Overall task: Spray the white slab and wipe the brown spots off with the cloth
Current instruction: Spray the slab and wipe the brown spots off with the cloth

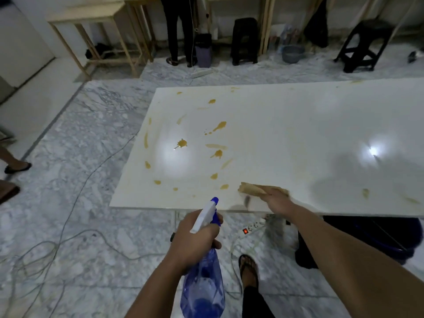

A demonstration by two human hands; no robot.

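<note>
The white slab (286, 125) fills the middle and right of the view. Several brown spots (182, 143) and smears lie on its left half, and two more (365, 192) sit near the front right edge. My left hand (195, 239) grips a blue spray bottle (203, 285) by the neck, its white and blue nozzle (210, 208) pointing at the slab's front edge. My right hand (276, 199) holds a brownish cloth (251, 188) on the slab near its front edge, beside the nearest spots.
A power strip (253, 227) with a red switch and loose cables (75, 203) lie on the marble floor. My sandalled foot (249, 268) stands below the slab. A person (177, 31), black stools (244, 41), a basin and wooden frames are at the back.
</note>
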